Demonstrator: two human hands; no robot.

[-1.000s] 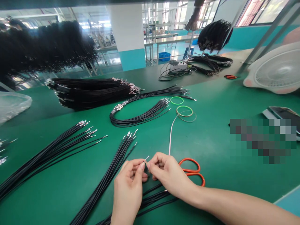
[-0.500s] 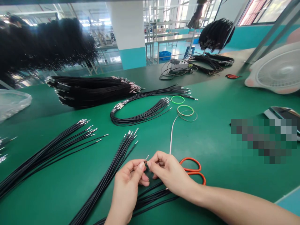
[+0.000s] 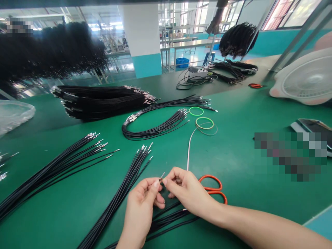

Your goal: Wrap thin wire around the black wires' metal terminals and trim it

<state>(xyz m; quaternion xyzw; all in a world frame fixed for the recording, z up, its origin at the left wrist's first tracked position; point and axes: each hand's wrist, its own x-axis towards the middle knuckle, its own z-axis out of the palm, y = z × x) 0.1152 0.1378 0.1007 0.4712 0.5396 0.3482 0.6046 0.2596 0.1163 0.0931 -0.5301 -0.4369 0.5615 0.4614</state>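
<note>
Between thumb and index finger, my left hand [image 3: 145, 204] pinches a thin black cable whose silvery tip [image 3: 162, 175] sticks up past the fingers. My right hand [image 3: 185, 192] is closed in a pinch right beside that tip; what its fingertips hold is hidden. A narrow whitish strip [image 3: 189, 148] runs from behind the right hand to a green-edged coil [image 3: 204, 123]. Orange-handled scissors [image 3: 220, 190] lie partly under my right wrist. Black cables [image 3: 171, 218] with metal ends pass beneath both hands, and another bundle [image 3: 121, 186] lies just left of them.
More black cable bundles rest on the green table [image 3: 233, 152]: one at left [image 3: 59, 169], a bent one [image 3: 153, 129] and a large stack [image 3: 101, 102] behind. A white fan [image 3: 308, 77] stands at right. Cables hang at upper left [image 3: 52, 48]. A grey box [image 3: 197, 72] sits farther back.
Both hands keep the same pinch at the cable tip, with hardly any movement. The view has shifted very slightly.
</note>
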